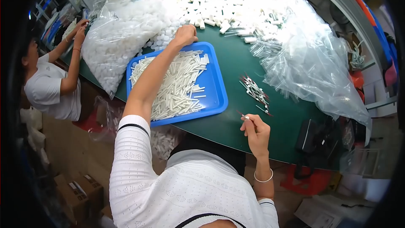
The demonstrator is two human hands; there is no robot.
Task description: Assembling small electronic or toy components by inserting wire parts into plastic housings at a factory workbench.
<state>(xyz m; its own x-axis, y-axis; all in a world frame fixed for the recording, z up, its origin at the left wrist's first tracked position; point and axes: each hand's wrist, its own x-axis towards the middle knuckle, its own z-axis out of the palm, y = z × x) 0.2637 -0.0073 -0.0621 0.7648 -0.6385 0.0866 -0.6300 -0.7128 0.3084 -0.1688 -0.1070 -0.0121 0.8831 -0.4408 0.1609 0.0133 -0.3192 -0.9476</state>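
My left hand [185, 36] reaches over the blue tray [222, 100] to its far edge, beside a heap of small white round caps [163, 39] and short white cylinders [225, 27]. Its fingers are curled down and closed; whatever they hold is hidden. Many thin white sticks [181, 85] lie loose in the tray, partly behind my left forearm. Near the table's front edge, my right hand [256, 135] pinches a small white piece with a thin red end [246, 118]. Just beyond it lies a small pile of thin pieces with white and red parts [255, 92].
A clear bag of white caps [122, 33] leans at the left. Clear tubes [270, 52] spill beside a large plastic bag [316, 67] at the right. A black bag [309, 136] sits at the right front edge. Another person [55, 85] works at far left. Cardboard boxes [80, 198] stand below.
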